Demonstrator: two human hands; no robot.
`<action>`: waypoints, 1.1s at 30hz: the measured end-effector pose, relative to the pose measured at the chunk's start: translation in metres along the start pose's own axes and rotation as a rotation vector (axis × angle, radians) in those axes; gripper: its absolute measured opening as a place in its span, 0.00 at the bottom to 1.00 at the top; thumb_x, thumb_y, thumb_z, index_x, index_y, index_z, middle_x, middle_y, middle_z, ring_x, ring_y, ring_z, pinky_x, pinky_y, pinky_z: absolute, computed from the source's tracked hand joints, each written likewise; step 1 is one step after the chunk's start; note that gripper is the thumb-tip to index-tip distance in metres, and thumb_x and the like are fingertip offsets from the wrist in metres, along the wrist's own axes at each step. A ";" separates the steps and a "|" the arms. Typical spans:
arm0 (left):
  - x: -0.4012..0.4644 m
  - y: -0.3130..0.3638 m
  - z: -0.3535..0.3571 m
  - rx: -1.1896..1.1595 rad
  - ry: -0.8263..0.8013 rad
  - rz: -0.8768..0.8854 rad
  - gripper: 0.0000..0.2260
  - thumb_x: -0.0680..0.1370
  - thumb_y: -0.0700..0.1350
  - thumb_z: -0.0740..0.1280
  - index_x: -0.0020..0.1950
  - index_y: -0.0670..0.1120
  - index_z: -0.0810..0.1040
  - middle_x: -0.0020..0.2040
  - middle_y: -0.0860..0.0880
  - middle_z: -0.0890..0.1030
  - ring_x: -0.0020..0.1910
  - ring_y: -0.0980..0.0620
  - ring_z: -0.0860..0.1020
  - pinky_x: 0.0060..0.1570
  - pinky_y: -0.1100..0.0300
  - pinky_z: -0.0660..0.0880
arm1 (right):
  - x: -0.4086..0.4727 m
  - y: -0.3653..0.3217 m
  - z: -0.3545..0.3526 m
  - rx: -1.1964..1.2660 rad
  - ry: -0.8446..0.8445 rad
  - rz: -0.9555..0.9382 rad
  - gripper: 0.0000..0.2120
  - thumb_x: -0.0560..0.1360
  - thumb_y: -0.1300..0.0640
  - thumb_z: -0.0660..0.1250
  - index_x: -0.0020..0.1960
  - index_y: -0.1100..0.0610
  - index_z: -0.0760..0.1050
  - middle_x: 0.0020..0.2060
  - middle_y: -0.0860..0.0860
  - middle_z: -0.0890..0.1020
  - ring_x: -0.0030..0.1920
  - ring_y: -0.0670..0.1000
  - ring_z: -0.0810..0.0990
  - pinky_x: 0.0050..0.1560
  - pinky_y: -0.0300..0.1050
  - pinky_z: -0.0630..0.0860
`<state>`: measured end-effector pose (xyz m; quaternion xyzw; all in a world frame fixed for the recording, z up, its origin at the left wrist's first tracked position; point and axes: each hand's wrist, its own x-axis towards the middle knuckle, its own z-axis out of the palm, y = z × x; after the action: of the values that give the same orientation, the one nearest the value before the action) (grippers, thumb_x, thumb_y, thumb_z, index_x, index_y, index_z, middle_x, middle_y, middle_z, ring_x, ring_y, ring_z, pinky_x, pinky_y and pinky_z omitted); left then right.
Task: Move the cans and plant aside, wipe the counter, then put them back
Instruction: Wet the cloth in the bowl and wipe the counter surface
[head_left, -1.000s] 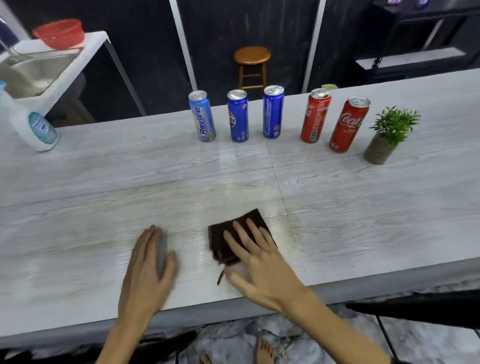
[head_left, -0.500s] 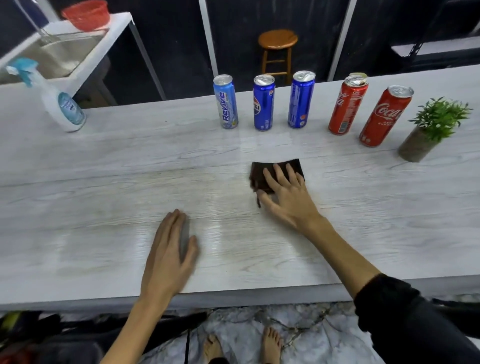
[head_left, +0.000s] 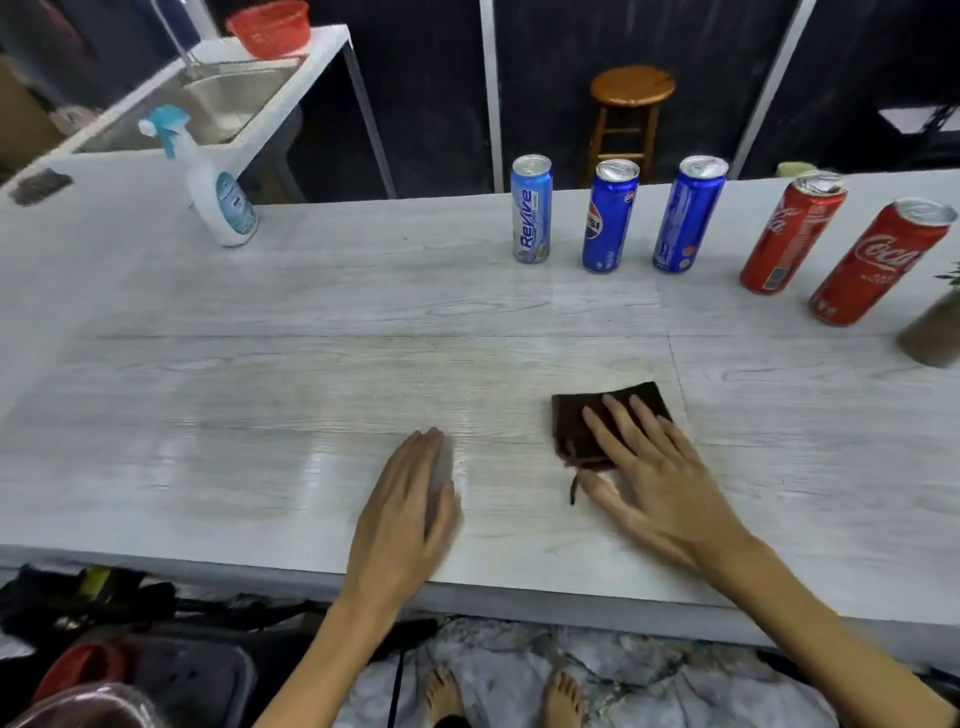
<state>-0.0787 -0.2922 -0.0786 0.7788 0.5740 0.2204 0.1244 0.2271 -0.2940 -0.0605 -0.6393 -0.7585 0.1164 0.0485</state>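
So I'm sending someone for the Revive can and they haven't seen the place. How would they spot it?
Look along the far edge of the pale wood-grain counter at the row of five cans. The Revive can is at the left end, nearest the spray bottle. It is light blue; its neighbours are dark blue or red.

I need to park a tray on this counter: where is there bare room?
The widest bare patch lies between the spray bottle, the left hand and the counter front edge. A narrower strip runs between the can row and the cloth. The far right is crowded, with red cans close by the plant pot.
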 end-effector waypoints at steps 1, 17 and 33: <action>-0.002 0.001 -0.001 -0.015 0.008 -0.004 0.26 0.85 0.54 0.54 0.81 0.44 0.63 0.80 0.55 0.62 0.80 0.66 0.51 0.77 0.68 0.52 | 0.020 0.002 -0.005 -0.002 0.010 0.051 0.38 0.79 0.28 0.37 0.85 0.43 0.43 0.85 0.47 0.46 0.84 0.51 0.40 0.83 0.52 0.44; -0.003 -0.081 -0.056 0.013 0.074 -0.203 0.30 0.84 0.60 0.50 0.82 0.45 0.59 0.81 0.50 0.64 0.81 0.55 0.58 0.79 0.54 0.59 | 0.118 -0.188 0.047 0.029 -0.090 -0.369 0.39 0.80 0.30 0.53 0.85 0.47 0.51 0.84 0.52 0.52 0.84 0.57 0.45 0.82 0.57 0.44; -0.023 -0.142 -0.087 -0.011 0.027 -0.182 0.26 0.85 0.53 0.56 0.81 0.43 0.62 0.81 0.48 0.64 0.81 0.53 0.59 0.79 0.54 0.59 | 0.155 -0.196 0.038 0.032 -0.007 -0.003 0.38 0.80 0.30 0.54 0.84 0.47 0.52 0.84 0.51 0.53 0.84 0.58 0.47 0.81 0.57 0.47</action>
<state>-0.2457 -0.2749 -0.0709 0.7198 0.6427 0.2218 0.1404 0.0034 -0.1763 -0.0622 -0.6369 -0.7577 0.1306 0.0565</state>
